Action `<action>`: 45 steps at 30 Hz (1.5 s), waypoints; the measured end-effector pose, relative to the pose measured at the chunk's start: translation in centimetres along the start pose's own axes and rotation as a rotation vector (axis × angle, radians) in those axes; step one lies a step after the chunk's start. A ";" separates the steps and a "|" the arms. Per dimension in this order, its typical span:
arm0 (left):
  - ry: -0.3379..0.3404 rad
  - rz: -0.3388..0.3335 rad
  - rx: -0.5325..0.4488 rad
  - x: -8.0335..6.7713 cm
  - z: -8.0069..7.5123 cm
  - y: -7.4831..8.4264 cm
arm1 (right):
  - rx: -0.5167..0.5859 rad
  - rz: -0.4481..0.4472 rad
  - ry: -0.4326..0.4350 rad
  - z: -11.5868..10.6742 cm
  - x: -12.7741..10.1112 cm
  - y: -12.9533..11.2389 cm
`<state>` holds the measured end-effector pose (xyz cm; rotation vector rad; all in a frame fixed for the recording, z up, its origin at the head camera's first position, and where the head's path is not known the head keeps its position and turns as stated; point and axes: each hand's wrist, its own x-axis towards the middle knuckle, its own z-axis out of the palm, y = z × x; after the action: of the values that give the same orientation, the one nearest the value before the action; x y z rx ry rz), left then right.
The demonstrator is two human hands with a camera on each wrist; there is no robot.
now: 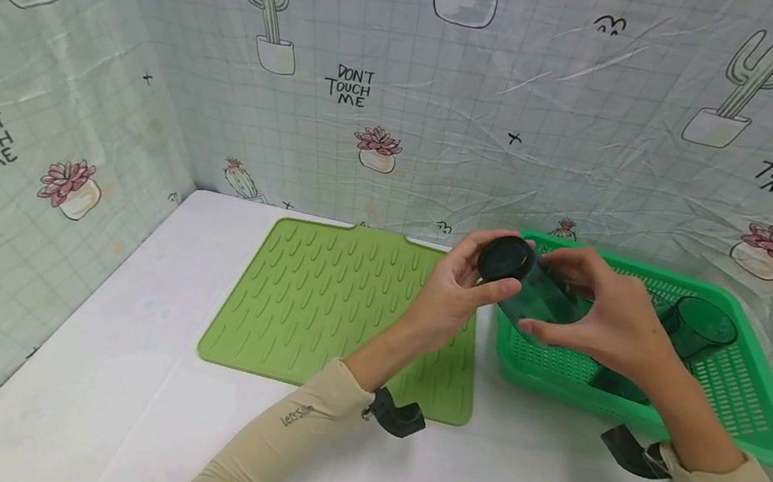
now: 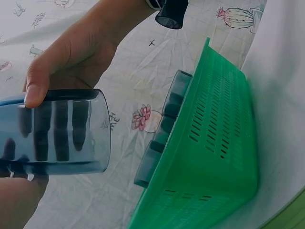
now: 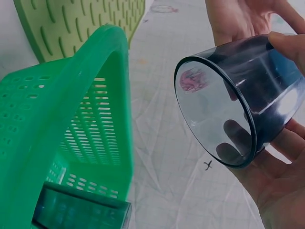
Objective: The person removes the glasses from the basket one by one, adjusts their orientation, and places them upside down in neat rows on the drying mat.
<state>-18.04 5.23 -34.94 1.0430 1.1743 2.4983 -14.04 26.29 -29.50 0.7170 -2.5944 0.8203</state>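
Both hands hold one dark see-through plastic cup (image 1: 527, 284) sideways above the green plastic basket (image 1: 750, 391). The left hand (image 1: 450, 293) fingers curl round its bottom. The right hand (image 1: 610, 314) fingers wrap its side.

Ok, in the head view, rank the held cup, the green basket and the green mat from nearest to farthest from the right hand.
1. Held cup: gripped by the right hand.
2. Green basket: directly beneath it.
3. Green mat: farther left, beyond the left hand.
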 end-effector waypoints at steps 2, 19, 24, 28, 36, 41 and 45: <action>0.014 -0.002 -0.003 -0.2 0.0 -0.1 | 0.013 0.005 -0.006 0.2 -0.2 0.1; 0.112 -0.028 0.026 -1.4 -0.1 -0.9 | 0.104 0.055 -0.109 1.4 -1.0 0.6; 0.129 0.001 0.142 -1.6 -0.9 -0.3 | 0.119 0.057 -0.231 1.4 -0.3 0.5; 0.158 0.020 0.232 -1.5 -1.7 0.9 | 0.086 0.025 -0.281 0.7 0.6 0.6; 0.215 0.045 0.339 -1.4 -3.4 3.1 | -0.061 0.056 -0.319 -1.4 0.5 1.4; 0.223 0.021 0.400 -1.9 -4.2 4.2 | -0.160 0.055 -0.357 -2.2 0.7 1.9; 0.216 -0.005 0.444 -2.2 -4.9 4.8 | -0.206 0.044 -0.364 -2.7 1.1 2.5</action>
<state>-19.12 -1.95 -34.69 0.8661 1.8528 2.4512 -15.86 29.32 -27.98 0.8136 -2.9699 0.4562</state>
